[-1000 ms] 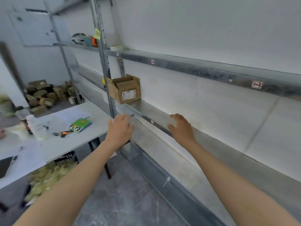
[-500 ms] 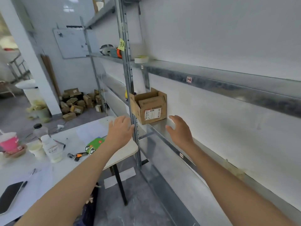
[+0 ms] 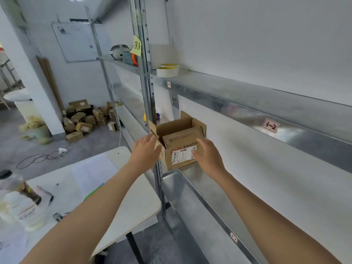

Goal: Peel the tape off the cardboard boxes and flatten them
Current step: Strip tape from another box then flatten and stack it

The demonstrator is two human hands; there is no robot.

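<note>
While both forearms are stretching up from the bottom of the frame, the cardboard box (image 3: 179, 140) is sitting just right of centre on the front edge of the metal shelf (image 3: 190, 191), its top flaps standing open. The left hand (image 3: 146, 151) is touching the box's left corner with fingers nearly straight, gripping nothing. The right hand (image 3: 208, 155) is lying against the labelled front face, fingers loosely extended, thumb over the label, clasping nothing. At upper centre, two tape rolls (image 3: 167, 72) are resting on the higher shelf. At middle left, a pile of boxes (image 3: 85, 119) is lying on the floor, and a white table (image 3: 137, 202) is filling the lower left.
</note>
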